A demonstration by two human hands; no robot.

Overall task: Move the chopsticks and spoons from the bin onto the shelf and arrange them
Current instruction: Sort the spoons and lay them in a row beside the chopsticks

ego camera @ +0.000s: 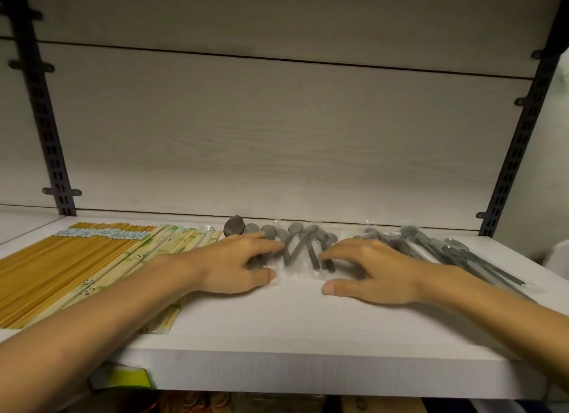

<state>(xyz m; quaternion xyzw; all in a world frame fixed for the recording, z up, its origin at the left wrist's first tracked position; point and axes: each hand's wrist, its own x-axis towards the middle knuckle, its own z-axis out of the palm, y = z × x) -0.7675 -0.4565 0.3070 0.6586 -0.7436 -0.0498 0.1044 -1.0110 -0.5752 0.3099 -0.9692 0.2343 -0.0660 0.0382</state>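
Observation:
Several grey spoons in clear plastic wrappers lie crossed in the middle of the white shelf. My left hand rests on their left side, fingertips touching the spoon handles. My right hand lies on their right side, fingers spread and lightly bent onto the wrappers, thumb flat on the shelf. A second heap of wrapped spoons lies to the right, behind my right wrist. Yellow chopsticks and pale panda-print wrapped chopsticks lie in rows at the left. The bin is out of view.
The shelf has a pale wood-grain back wall and dark slotted uprights at the left and right. A yellow-green label hangs under the shelf's front edge. Blurred goods sit on the level below.

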